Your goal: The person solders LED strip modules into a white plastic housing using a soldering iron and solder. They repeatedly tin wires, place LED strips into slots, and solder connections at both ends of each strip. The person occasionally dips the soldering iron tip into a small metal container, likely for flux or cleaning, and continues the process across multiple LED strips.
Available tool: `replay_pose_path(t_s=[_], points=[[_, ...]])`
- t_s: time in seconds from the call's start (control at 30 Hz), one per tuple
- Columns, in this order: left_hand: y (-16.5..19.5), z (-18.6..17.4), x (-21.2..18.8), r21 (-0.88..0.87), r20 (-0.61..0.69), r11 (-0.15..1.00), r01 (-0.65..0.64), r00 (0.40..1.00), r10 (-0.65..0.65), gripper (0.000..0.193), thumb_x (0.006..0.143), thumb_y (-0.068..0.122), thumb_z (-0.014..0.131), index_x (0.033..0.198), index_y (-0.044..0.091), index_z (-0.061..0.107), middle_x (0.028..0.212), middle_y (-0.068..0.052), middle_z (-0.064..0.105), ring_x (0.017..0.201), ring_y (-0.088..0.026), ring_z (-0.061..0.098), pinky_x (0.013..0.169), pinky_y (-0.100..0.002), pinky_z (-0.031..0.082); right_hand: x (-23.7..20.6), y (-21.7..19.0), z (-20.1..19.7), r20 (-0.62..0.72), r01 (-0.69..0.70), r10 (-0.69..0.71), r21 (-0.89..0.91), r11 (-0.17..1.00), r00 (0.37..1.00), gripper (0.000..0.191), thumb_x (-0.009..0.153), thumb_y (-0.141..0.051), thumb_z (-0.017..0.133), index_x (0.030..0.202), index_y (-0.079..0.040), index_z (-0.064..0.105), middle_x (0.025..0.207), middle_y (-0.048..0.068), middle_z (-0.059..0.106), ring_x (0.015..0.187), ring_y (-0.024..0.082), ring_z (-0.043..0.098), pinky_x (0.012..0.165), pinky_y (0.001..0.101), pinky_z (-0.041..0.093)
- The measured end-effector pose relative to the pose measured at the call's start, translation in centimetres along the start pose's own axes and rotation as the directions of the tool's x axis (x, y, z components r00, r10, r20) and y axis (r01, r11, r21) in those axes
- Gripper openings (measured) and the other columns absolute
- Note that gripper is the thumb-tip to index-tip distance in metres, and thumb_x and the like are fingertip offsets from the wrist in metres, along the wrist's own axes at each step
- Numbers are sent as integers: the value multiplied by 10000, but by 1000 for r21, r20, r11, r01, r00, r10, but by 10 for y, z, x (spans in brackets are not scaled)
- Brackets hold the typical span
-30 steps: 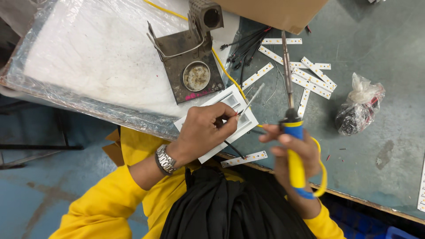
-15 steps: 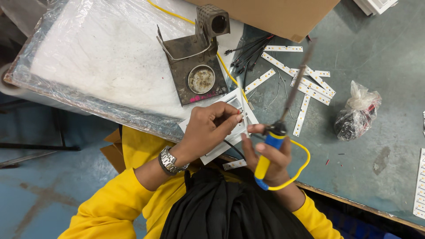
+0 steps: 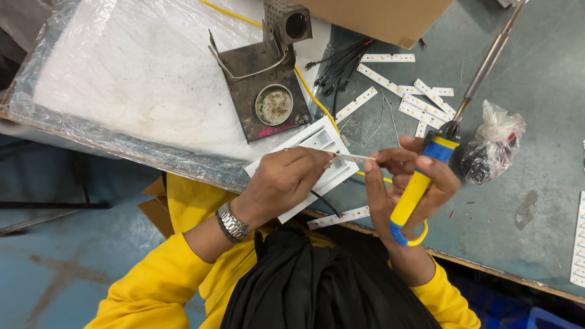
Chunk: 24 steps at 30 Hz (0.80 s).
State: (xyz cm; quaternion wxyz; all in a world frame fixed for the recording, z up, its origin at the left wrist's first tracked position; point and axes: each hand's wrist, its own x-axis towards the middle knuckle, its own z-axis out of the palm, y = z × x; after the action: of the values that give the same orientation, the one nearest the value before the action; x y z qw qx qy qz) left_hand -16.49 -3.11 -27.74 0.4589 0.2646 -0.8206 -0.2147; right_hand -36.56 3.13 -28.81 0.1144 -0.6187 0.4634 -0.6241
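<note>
At centre frame the left hand [image 3: 286, 183] pinched one end of a thin white LED strip [image 3: 356, 158], held over a white rectangular tray [image 3: 317, 141]. The right hand [image 3: 405, 183] gripped a yellow-handled soldering iron [image 3: 426, 176] while its fingertips pinched the strip's other end. Beyond, loose LED strips [image 3: 405, 91] lay beside a dark metal iron stand [image 3: 268, 97] toward the upper frame

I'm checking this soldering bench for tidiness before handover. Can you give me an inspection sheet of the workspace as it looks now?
Surface: grey-green bench, scuffed and stained.
Job's things: thin LED strip pinched between both hands; soldering iron, yellow-and-blue handle, in right hand; left hand over white housing.
Clutter: loose LED strips, plastic bag of parts, cardboard box.
Hands: both bare, watch on left wrist.
Cables: yellow cord, black wire bundle.
Surroundings: metal iron stand, plastic-wrapped white slab, blue floor.
</note>
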Motion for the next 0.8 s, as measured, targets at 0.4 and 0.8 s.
replay_pose_path(t_s=[0.4, 0.8], points=[[1, -5, 0, 265, -36, 964, -18, 999, 29, 133, 917, 103, 777, 1043, 94, 734, 962, -16, 724, 754, -199, 639, 652, -339, 499, 1, 13, 16, 7, -132, 132, -6, 991, 991, 641, 980, 155, 698, 1401, -143, 320, 1351, 182, 497, 946, 151, 646, 710, 233, 579], [-9, 1, 7, 436, 221, 881, -183, 971, 92, 174, 884, 169, 759, 1054, 137, 740, 797, 1, 565, 753, -191, 577, 627, -357, 439, 3, 42, 5, 150, -334, 333, -24, 942, 931, 648, 916, 102, 771, 1403, -70, 380, 1459, 135, 526, 930, 169, 741, 833, 290, 618]])
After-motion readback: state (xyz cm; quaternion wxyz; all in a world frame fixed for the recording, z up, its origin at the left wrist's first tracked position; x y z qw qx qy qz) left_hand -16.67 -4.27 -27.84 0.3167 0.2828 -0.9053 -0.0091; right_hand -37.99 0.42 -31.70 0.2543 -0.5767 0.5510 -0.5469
